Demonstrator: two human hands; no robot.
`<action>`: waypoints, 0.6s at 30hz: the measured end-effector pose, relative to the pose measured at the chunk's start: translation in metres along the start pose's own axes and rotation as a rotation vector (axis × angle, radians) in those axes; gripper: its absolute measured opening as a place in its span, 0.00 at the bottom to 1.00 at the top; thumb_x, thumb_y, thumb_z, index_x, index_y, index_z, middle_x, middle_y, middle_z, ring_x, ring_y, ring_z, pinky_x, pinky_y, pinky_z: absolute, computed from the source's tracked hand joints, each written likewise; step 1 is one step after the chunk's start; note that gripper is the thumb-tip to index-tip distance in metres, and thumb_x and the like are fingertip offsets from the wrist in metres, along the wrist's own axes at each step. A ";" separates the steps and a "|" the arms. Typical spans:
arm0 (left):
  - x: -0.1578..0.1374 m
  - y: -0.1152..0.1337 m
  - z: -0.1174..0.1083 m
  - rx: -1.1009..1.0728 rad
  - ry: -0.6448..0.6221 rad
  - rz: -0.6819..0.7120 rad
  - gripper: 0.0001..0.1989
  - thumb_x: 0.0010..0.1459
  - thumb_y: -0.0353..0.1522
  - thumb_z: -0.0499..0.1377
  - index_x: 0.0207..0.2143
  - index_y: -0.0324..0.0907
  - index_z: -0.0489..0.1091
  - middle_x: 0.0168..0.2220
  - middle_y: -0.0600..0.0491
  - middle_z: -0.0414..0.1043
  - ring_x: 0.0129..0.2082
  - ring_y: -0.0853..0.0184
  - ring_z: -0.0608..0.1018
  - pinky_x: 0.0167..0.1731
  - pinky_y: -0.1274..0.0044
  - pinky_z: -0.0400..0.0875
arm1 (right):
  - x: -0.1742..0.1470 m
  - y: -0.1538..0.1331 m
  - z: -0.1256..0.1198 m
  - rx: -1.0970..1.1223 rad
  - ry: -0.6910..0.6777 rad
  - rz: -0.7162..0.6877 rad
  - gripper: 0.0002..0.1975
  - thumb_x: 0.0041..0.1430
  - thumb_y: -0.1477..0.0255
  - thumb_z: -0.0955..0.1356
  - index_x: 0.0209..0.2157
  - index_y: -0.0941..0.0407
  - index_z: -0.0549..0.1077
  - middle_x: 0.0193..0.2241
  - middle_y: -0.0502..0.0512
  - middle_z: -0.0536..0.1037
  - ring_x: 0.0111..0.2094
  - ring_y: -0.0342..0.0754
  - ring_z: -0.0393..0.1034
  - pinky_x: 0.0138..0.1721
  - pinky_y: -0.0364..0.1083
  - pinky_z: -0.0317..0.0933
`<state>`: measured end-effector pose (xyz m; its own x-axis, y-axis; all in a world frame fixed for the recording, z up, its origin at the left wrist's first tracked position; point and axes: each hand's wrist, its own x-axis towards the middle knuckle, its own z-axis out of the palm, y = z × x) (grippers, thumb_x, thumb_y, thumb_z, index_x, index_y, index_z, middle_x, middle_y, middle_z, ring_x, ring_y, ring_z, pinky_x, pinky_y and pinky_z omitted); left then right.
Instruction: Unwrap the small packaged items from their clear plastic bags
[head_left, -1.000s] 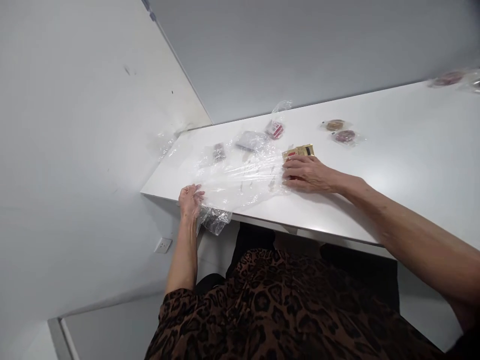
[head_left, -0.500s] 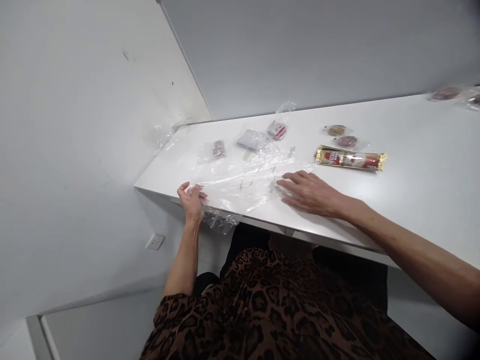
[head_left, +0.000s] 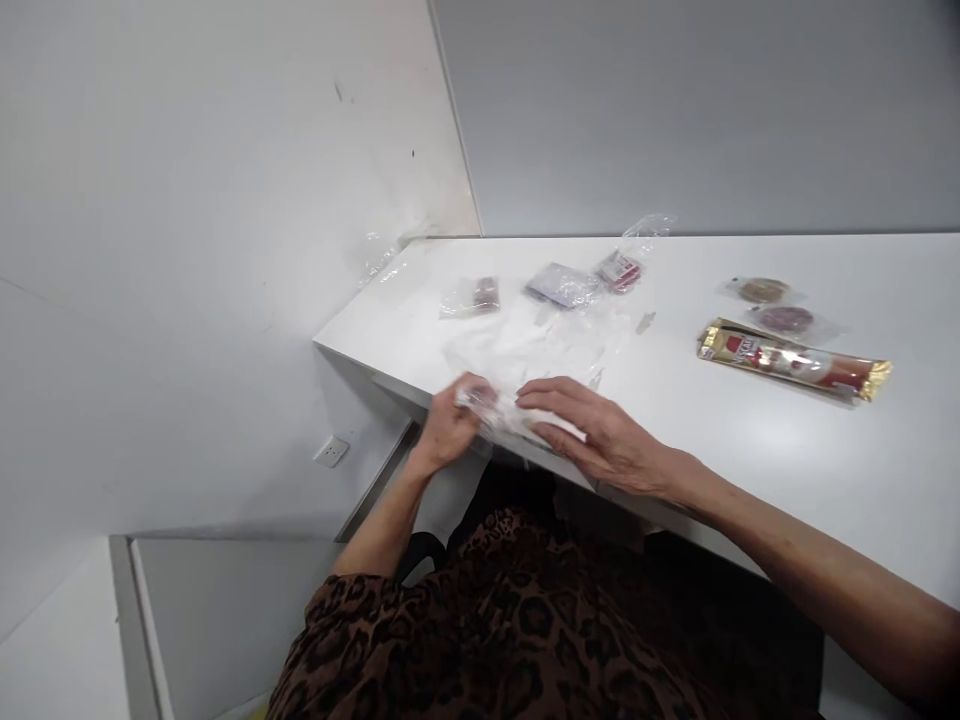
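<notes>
a white table (head_left: pixel 750 450) meets a grey wall (head_left: pixel 690 110). the left hand (head_left: pixel 450 425) pinches clear plastic (head_left: pixel 495 412) (by the near edge); the right hand (head_left: pixel 600 435) is spread beside it.

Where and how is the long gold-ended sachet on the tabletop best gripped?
The gold-ended sachet is probably best pinched across its middle, the right hand coming from the near side: it lies flat, long and narrow, while two wrapped packets lie close behind its left half.
</notes>
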<state>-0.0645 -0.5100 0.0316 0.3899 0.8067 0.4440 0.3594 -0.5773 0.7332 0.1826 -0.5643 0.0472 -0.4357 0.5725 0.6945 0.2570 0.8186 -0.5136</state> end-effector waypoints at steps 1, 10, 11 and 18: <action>0.007 -0.012 -0.013 0.018 0.167 0.010 0.14 0.66 0.44 0.63 0.38 0.42 0.72 0.35 0.53 0.75 0.35 0.68 0.78 0.38 0.75 0.76 | -0.003 0.005 -0.006 -0.038 0.040 0.026 0.14 0.74 0.73 0.66 0.57 0.53 0.73 0.53 0.63 0.78 0.55 0.54 0.75 0.55 0.54 0.75; 0.117 -0.113 -0.161 0.657 0.866 -0.385 0.20 0.70 0.40 0.57 0.57 0.37 0.63 0.64 0.34 0.61 0.63 0.59 0.74 0.60 0.68 0.74 | -0.044 0.071 -0.056 -0.306 0.276 0.475 0.14 0.72 0.59 0.66 0.46 0.53 0.77 0.43 0.63 0.80 0.36 0.54 0.77 0.27 0.49 0.69; 0.124 -0.120 -0.166 0.758 0.779 -0.470 0.22 0.71 0.40 0.56 0.60 0.34 0.62 0.68 0.30 0.56 0.66 0.56 0.71 0.64 0.67 0.69 | -0.048 0.077 -0.058 -0.316 0.298 0.514 0.14 0.71 0.58 0.66 0.45 0.53 0.77 0.42 0.63 0.80 0.35 0.54 0.76 0.27 0.50 0.69; 0.135 -0.157 -0.153 0.917 -0.124 -0.937 0.43 0.66 0.54 0.54 0.73 0.38 0.56 0.73 0.29 0.56 0.73 0.37 0.62 0.67 0.49 0.62 | -0.063 0.110 -0.069 -0.375 0.298 0.725 0.18 0.66 0.55 0.66 0.45 0.54 0.77 0.43 0.65 0.80 0.36 0.56 0.77 0.37 0.56 0.73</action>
<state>-0.1978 -0.2908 0.0553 -0.2627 0.9568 -0.1242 0.9561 0.2755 0.0999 0.2978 -0.5066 -0.0183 0.1765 0.9036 0.3902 0.6736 0.1782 -0.7173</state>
